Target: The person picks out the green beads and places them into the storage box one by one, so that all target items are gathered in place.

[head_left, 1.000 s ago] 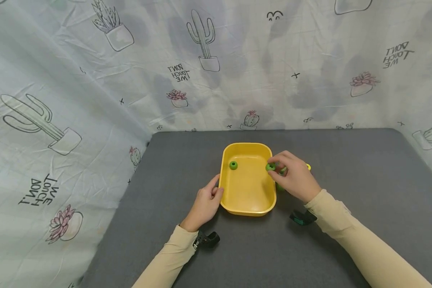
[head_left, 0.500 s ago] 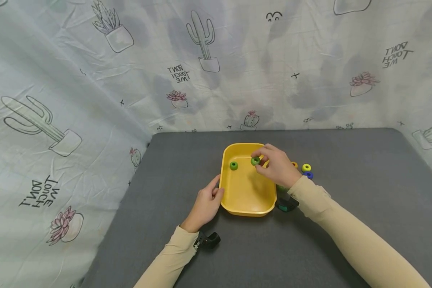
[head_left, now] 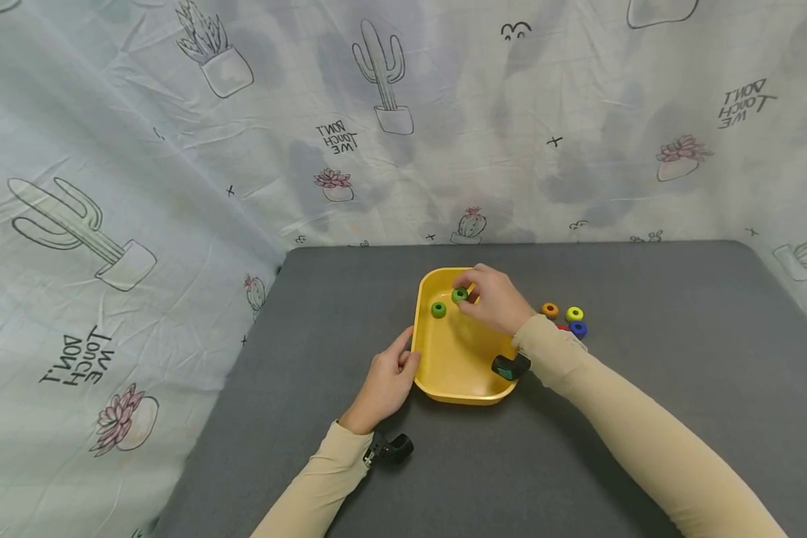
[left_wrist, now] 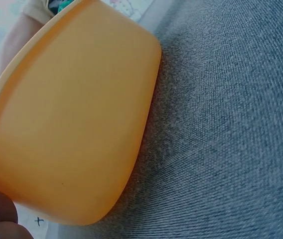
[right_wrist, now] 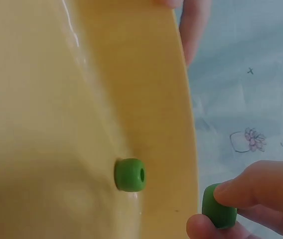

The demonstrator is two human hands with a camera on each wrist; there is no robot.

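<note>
A deep yellow plastic tray [head_left: 447, 351] sits mid-table. My left hand [head_left: 383, 381] holds its left side, with fingertips at the rim; the left wrist view shows the outer wall [left_wrist: 76, 114] close up. Over the far part of the tray, my right hand [head_left: 496, 300] pinches a green bead [head_left: 459, 295] between thumb and finger. In the right wrist view that held bead [right_wrist: 218, 206] appears beyond the rim line. A second green bead [right_wrist: 130, 175], its hole visible, lies on the tray floor near the left wall.
To the right of the tray, several loose beads lie on the grey table [head_left: 679, 359]: an orange bead [head_left: 549, 310], a yellow bead [head_left: 574, 314], a blue bead [head_left: 578, 329] and a partly hidden red one. A printed curtain [head_left: 444, 149] hangs behind the table.
My right hand has moved left from the tray's right edge to above its far part, carrying the green bead. The beads on the right have come into view. My left hand has stayed put.
</note>
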